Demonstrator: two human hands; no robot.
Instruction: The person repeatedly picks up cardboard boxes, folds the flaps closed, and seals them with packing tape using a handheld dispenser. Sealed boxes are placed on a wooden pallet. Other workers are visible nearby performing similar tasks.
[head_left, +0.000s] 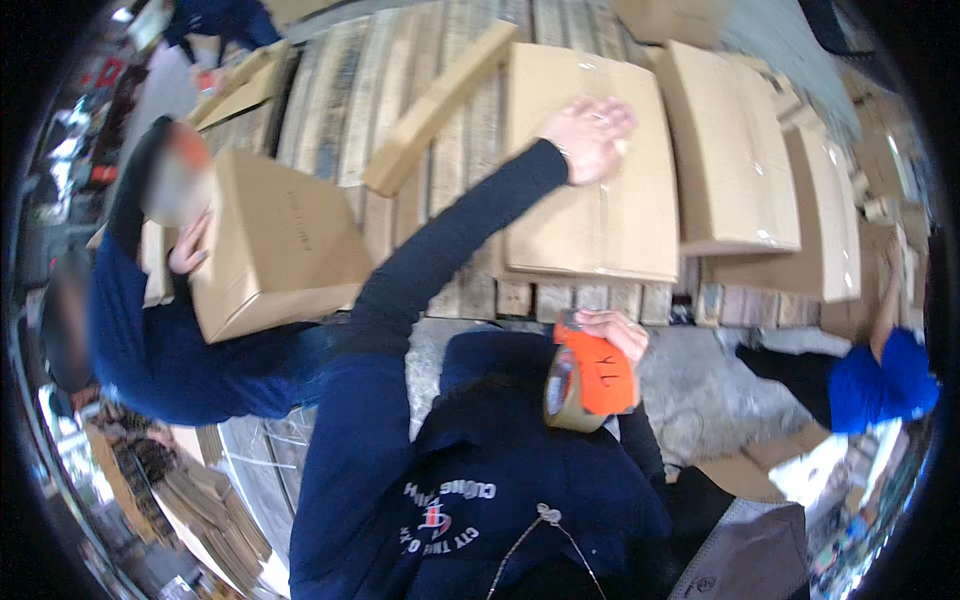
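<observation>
My left hand (590, 138) lies flat with fingers stretched out on top of a closed cardboard box (590, 225), past its middle toward the far side. A strip of clear tape runs along the box's top. Close to my body, below the box's near edge, my right hand (618, 335) is closed around a tape dispenser (598, 378). The dispenser has an orange body with dark handwriting and a wide roll of brownish tape. Its handle is mostly hidden by my fingers.
The box sits on wooden slatted pallets (335, 110). A long narrow carton (440, 110) lies to its left, and more taped boxes (735, 150) stand to its right. At left a co-worker's hand (188, 245) touches a tilted box (280, 240). Another person in blue (880, 380) works at right.
</observation>
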